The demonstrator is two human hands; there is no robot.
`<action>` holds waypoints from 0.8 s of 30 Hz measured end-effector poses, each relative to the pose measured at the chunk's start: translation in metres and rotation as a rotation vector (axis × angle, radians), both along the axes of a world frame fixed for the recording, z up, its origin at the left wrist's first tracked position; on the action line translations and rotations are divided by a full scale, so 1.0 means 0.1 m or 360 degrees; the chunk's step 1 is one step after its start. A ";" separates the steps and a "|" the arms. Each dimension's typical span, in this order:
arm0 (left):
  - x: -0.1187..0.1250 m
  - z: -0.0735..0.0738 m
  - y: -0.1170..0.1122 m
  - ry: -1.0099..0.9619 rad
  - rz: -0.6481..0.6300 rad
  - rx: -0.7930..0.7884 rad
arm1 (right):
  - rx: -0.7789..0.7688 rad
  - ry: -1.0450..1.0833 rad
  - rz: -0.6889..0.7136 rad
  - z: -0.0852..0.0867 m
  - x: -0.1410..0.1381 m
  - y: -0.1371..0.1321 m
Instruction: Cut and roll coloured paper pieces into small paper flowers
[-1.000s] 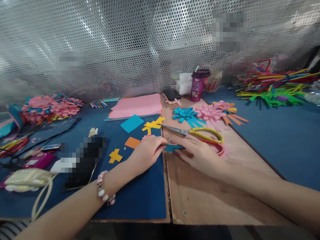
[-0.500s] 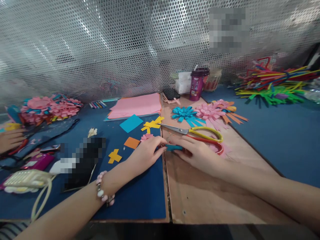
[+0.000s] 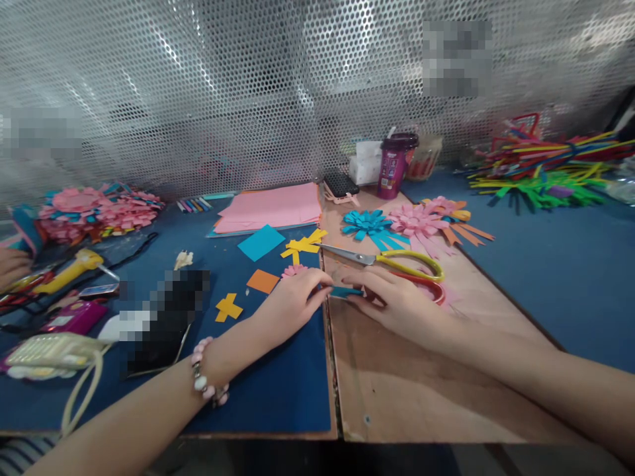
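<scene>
My left hand (image 3: 288,303) and my right hand (image 3: 391,301) meet at the table's middle, both pinching a small folded teal paper piece (image 3: 343,291) that lies low over the wooden board (image 3: 421,390). Fingers of both hands are pressed onto the paper. Just behind my right hand lie scissors (image 3: 391,261) with yellow and red handles, blades pointing left. A small pink paper flower (image 3: 294,270) peeks out behind my left hand.
Paper scraps lie nearby: a teal square (image 3: 260,242), an orange piece (image 3: 262,281), yellow crosses (image 3: 228,307). Pink sheets (image 3: 270,208), finished paper flowers (image 3: 417,223), a purple cup (image 3: 394,165) and coloured strips (image 3: 546,172) stand behind. At far left another person's hand (image 3: 10,264) is by a yellow tool (image 3: 69,271).
My hands have stayed at the teal paper, with the fingers shifting slightly on it. At far left another person's hand has come in and a yellow tool now lies there.
</scene>
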State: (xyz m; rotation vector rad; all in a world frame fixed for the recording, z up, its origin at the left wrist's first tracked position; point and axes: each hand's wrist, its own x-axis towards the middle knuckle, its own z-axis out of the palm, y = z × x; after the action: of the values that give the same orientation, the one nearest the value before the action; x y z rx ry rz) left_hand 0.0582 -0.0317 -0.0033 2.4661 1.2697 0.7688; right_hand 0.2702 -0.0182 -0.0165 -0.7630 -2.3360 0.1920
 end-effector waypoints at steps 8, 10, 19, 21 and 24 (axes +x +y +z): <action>-0.01 -0.02 0.01 -0.0051 0.0000 -0.0025 | -0.0155 -0.0041 -0.0006 -0.02 -0.03 -0.01; -0.02 -0.03 0.02 -0.0057 -0.0008 -0.0034 | -0.0157 -0.0029 0.0004 -0.03 -0.03 -0.01; -0.01 -0.02 0.03 -0.0100 0.0006 -0.0101 | -0.0188 0.0001 0.0001 -0.04 -0.03 -0.01; -0.01 -0.02 0.03 -0.0101 0.0013 -0.0123 | -0.0183 0.0011 0.0002 -0.03 -0.02 0.00; -0.01 -0.02 0.03 -0.0082 0.0015 -0.0129 | -0.0183 0.0002 0.0018 -0.02 -0.02 0.01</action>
State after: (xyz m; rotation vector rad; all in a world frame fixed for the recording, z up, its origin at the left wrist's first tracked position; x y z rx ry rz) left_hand 0.0575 -0.0289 -0.0056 2.3629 1.2698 0.7630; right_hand 0.2682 -0.0168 -0.0190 -0.8051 -2.3447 0.3338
